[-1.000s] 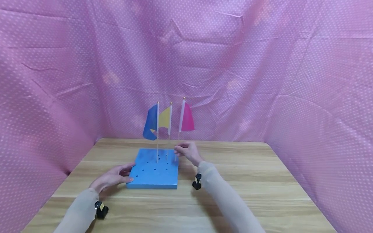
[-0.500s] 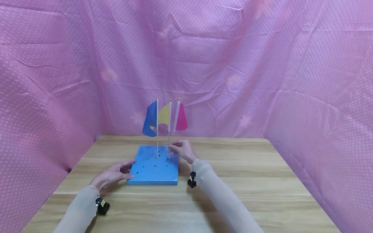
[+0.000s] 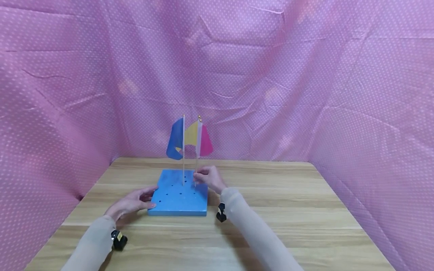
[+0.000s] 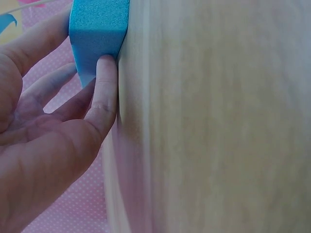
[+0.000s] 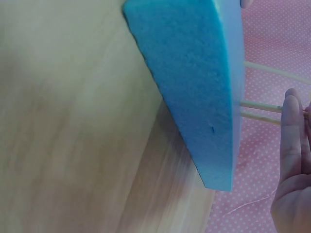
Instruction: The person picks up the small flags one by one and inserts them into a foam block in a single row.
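Note:
My left hand (image 3: 130, 203) rests at the left edge of a blue foam board (image 3: 179, 206) with holes in its top. In the left wrist view its fairly straight fingers (image 4: 104, 87) touch the board's side. My right hand (image 3: 211, 178) pinches the thin stick of a pink flag (image 3: 206, 141) above the board's back right part. A yellow flag (image 3: 191, 134) stands just behind that stick, and a blue flag (image 3: 174, 138) stands upright to its left. The right wrist view shows the sticks (image 5: 260, 106) meeting the board's top, two of them close together.
The board lies on a wood-grain table (image 3: 271, 210). Pink dotted cloth (image 3: 237, 67) hangs at the back and both sides. A small black device (image 3: 119, 241) sits on each wrist.
My right hand has moved left with the pink flag, from right of the yellow flag to overlapping its stick, and its top has come lower. The left hand stays at the board.

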The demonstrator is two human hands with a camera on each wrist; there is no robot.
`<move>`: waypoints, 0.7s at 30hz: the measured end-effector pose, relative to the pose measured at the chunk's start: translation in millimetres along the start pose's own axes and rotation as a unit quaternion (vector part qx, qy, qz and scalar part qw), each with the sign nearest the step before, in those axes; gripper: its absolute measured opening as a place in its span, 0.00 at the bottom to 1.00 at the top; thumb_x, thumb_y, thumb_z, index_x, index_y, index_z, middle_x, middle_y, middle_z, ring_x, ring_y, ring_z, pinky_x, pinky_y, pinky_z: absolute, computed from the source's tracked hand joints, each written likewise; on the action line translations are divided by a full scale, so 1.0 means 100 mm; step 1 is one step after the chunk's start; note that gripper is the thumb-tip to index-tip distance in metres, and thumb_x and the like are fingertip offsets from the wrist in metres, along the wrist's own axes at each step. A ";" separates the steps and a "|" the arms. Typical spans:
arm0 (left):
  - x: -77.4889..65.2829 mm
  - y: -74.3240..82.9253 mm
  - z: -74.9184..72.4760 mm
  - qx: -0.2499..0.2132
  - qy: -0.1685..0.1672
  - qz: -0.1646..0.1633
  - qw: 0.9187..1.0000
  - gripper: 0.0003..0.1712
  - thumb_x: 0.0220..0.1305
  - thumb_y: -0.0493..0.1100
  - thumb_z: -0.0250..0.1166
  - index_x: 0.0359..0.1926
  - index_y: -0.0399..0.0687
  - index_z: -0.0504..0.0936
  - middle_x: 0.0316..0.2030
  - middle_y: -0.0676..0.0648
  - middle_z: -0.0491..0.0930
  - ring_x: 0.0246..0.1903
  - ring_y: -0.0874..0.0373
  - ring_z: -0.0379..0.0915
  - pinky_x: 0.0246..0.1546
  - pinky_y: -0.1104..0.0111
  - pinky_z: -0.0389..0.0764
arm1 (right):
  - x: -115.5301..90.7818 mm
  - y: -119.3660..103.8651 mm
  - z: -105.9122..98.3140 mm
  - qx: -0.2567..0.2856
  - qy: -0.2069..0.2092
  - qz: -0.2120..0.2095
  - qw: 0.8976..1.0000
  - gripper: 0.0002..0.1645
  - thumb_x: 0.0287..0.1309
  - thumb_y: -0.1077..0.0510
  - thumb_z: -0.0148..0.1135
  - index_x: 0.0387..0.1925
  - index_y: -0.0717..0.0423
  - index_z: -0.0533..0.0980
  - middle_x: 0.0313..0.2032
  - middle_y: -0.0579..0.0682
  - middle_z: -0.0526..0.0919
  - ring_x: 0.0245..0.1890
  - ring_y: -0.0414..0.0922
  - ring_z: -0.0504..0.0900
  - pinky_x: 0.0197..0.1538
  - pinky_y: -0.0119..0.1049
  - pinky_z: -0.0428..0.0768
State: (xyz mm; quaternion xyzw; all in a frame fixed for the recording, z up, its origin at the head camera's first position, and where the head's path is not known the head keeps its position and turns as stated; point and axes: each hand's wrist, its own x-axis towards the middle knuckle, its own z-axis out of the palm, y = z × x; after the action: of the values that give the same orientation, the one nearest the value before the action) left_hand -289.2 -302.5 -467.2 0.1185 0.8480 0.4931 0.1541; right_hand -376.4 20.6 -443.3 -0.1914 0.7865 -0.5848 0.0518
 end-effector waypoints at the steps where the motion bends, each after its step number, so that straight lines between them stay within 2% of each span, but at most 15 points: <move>1: 0.00 0.00 0.00 -0.004 0.000 -0.002 1.000 0.50 0.59 0.49 0.70 0.76 0.44 0.53 0.74 0.32 0.53 0.70 0.32 0.53 0.68 0.42 0.64 | 0.00 0.01 0.00 -0.003 0.000 0.000 1.000 0.13 0.61 0.56 0.66 0.44 0.60 0.84 0.35 0.50 0.89 0.33 0.41 0.88 0.40 0.35 0.87; 7: 0.00 0.00 0.00 0.015 0.000 0.005 1.000 0.50 0.60 0.50 0.69 0.76 0.43 0.52 0.74 0.31 0.52 0.69 0.31 0.54 0.67 0.42 0.65 | -0.01 0.01 0.02 -0.016 0.002 0.001 1.000 0.15 0.61 0.54 0.65 0.46 0.59 0.84 0.34 0.48 0.89 0.33 0.41 0.88 0.41 0.35 0.87; 15: -0.01 -0.01 0.00 0.020 0.007 0.000 1.000 0.50 0.59 0.52 0.70 0.76 0.46 0.55 0.73 0.32 0.54 0.69 0.32 0.55 0.66 0.41 0.66 | 0.00 0.04 0.04 0.031 0.010 0.019 0.999 0.15 0.61 0.58 0.66 0.46 0.62 0.83 0.35 0.50 0.89 0.35 0.43 0.89 0.42 0.37 0.88; 21: -0.02 -0.02 0.02 0.018 0.000 0.010 1.000 0.49 0.60 0.51 0.69 0.76 0.45 0.54 0.73 0.31 0.53 0.69 0.32 0.55 0.66 0.43 0.66 | -0.02 0.08 0.02 0.021 0.008 0.000 1.000 0.15 0.62 0.58 0.64 0.46 0.64 0.83 0.34 0.51 0.89 0.33 0.44 0.88 0.40 0.37 0.88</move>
State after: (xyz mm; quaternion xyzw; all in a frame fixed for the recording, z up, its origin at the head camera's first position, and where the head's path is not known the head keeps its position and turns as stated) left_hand -287.2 -302.5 -469.1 0.1303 0.8555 0.4790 0.1471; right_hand -376.4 21.7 -451.7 -0.1857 0.7742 -0.6031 0.0496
